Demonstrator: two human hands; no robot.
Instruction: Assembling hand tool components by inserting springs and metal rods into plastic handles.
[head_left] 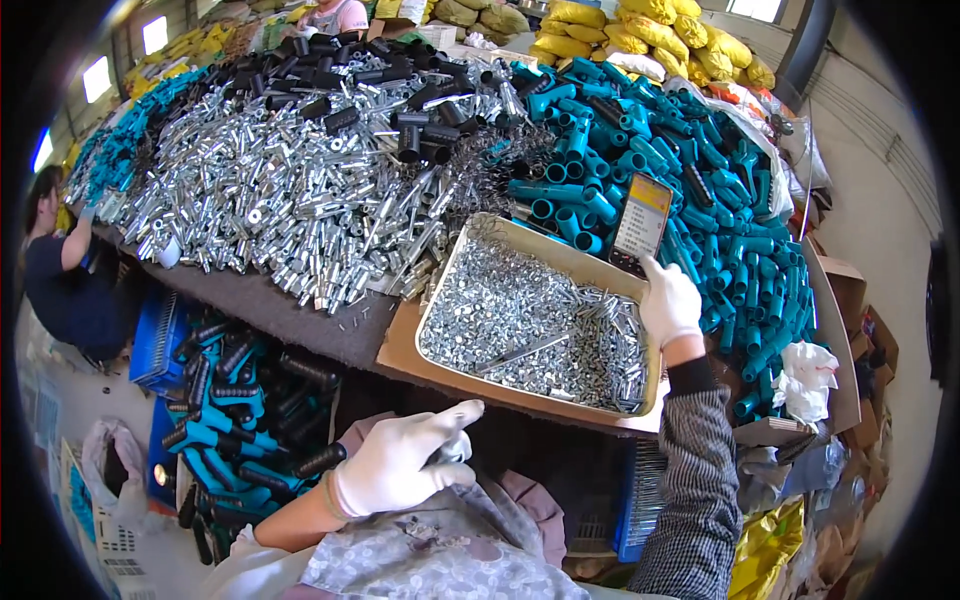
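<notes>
My left hand (405, 460), in a white glove, hovers in front of my lap, below the tray's near edge. Its index finger and thumb reach out to the right with a gap between them; greyish glove fingertips curl behind, and no held thing shows. My right hand (672, 302), also gloved, is over the tray's right rim. Its index finger stretches to the lower end of a phone (641, 218) with a lit screen, which leans on teal plastic tubes. The cream tray (428, 352) holds many small metal pieces (520, 310) and a longer metal rod (522, 352).
Shiny metal cylinders (290, 190) and black tubes (410, 140) heap up on the table's left. Teal tubular housings (745, 270) pile at right. Below left stands a blue crate (157, 345) near teal-and-black handles (225, 400). A co-worker (70, 260) is at far left.
</notes>
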